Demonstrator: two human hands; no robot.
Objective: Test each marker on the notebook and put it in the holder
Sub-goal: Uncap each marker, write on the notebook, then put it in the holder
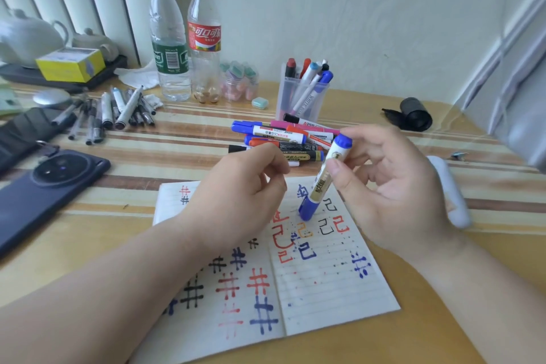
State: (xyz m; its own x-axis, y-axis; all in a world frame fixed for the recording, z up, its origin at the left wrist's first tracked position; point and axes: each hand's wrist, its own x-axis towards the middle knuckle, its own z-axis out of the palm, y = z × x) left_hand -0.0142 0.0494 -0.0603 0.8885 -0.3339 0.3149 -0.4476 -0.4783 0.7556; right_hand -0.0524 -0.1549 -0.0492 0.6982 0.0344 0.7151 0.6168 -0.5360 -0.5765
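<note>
Roughly halfway, I'd guess. The holder (285, 97) had a handful of markers standing in it, but a pile of markers (274, 134) lay on the surface between it and the notebook (331, 289), presumably still untested. Both pages were covered in red, blue and black scribbles. The right hand (393, 186) gripped a blue marker (322, 180), low end on the right page. The left hand (242, 192) was curled just beside it, with nothing visible in it.
</note>
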